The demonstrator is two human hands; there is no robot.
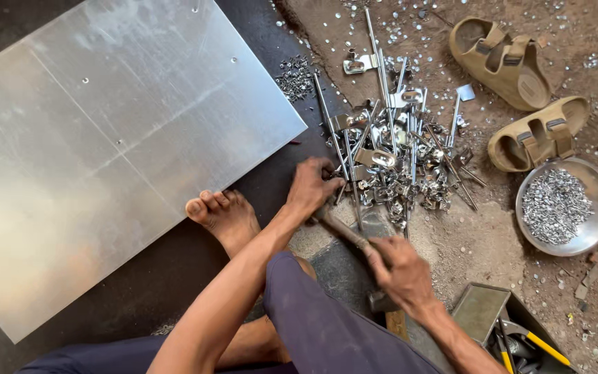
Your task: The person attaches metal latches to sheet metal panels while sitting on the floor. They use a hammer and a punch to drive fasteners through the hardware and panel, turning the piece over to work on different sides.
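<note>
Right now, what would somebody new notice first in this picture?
Probably the big shiny metal sheet on the left. Next, the tangled pile of silvery rods and brackets in the middle, where the left hand reaches while the right hand grips a hammer handle.

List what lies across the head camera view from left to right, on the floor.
Large metal sheet → bare foot → left hand → pile of shiny metal rods and brackets → tan sandals → round metal bowl of small metal bits at the far right.
</note>
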